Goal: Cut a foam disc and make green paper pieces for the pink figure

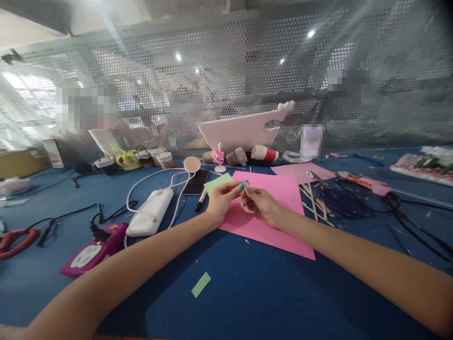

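Note:
My left hand [223, 197] and my right hand [262, 204] meet fingertip to fingertip above a pink sheet of paper [279, 236]. Both are closed in a pinch around something small, mostly hidden by the fingers; I cannot make out what it is. Turquoise shows at the left thumb's nail. Beside my left hand lie a light green sheet of paper [218, 182] and a black-and-white marker [201, 200]. Nearer to me, a small green paper strip [201, 284] rests on the blue table [269, 293].
Left are a white power bank [150, 215] with cables, a phone [196, 182] and a magenta power strip [94, 250]. On the right lie wooden sticks [313, 203], scissors [320, 180] and a glue gun [366, 182]. Paper cups [264, 153] and a white foam board [240, 134] line the back.

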Tool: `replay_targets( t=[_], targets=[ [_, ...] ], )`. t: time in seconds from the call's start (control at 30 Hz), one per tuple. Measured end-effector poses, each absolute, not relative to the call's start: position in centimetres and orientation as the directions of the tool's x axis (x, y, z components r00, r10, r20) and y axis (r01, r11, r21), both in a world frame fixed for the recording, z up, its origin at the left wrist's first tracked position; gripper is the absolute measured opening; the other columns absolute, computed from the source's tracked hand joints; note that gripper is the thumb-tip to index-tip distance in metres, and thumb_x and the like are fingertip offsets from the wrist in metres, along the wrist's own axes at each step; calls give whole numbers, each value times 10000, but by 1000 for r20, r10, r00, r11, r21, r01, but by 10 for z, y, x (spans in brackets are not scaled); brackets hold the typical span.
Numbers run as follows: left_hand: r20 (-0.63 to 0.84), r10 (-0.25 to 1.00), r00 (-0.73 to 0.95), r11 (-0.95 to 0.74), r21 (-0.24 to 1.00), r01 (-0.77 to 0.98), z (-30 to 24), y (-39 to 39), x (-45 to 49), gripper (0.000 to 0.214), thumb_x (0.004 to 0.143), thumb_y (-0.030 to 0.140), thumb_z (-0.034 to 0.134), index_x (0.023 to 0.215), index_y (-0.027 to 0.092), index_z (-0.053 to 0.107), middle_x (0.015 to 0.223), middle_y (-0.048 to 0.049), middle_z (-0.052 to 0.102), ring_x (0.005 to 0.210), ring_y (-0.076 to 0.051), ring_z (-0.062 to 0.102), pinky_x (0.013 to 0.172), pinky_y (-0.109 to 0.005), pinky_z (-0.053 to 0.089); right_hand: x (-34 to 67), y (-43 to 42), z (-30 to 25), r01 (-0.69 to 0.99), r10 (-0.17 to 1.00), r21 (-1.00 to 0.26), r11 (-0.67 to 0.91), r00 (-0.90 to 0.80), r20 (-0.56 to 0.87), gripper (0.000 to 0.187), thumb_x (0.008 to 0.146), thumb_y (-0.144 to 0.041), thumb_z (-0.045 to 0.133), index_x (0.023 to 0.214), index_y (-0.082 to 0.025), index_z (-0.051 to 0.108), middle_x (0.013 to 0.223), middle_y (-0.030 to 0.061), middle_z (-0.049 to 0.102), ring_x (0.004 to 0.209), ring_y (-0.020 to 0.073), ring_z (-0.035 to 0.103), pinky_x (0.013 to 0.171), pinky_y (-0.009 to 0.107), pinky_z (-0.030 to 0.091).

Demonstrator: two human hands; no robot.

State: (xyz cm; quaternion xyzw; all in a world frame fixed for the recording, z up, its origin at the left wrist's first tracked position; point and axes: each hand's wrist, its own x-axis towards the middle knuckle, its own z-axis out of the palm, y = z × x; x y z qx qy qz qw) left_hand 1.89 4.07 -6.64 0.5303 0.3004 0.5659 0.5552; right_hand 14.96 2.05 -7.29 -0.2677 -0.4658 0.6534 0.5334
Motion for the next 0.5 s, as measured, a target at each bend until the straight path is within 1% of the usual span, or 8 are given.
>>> replay_targets(
  t=[0.13,0.27,0.37,0.43,0.5],
  targets=[
    [322,940,116,-299,937,-179,-68,42,18,243,666,317,757,853,162,740,707,-34,695,652,-132,607,680,-278,483,149,20,-71,-436,962,-900,-10,-250,110,450,668,-585,709,619,-158,575,516,-16,568,416,79,482,410,214,383],
    [384,920,83,-378,922,-83,-70,44,18,227,702,298,724,895,177,729,737,-25,684,658,-126,585,669,-265,467,145,17,-72,-386,979,-922,44,-169,117,479,669,-629,679,640,-166,561,502,-13,563,387,89,490,364,212,370],
    [391,917,81,-385,920,-78,-68,42,19,192,722,325,704,849,181,724,736,-16,670,670,-125,573,681,-263,468,143,15,-72,-293,980,-946,140,-92,174,503,687,-661,639,623,-171,546,471,-4,563,350,101,494,336,218,379],
    [385,915,121,-374,922,-104,-66,39,20,200,728,354,698,820,177,721,714,-13,658,660,-126,567,673,-262,469,142,14,-72,-200,974,-957,210,-41,222,506,730,-665,590,615,-176,539,453,4,565,330,107,497,322,223,386],
    [384,910,156,-368,922,-123,-64,38,21,220,700,351,725,826,170,722,713,-18,660,663,-130,572,665,-260,468,142,12,-72,-132,967,-958,254,-1,256,499,777,-654,541,616,-182,530,444,4,562,315,110,495,312,229,389]
  ],
)
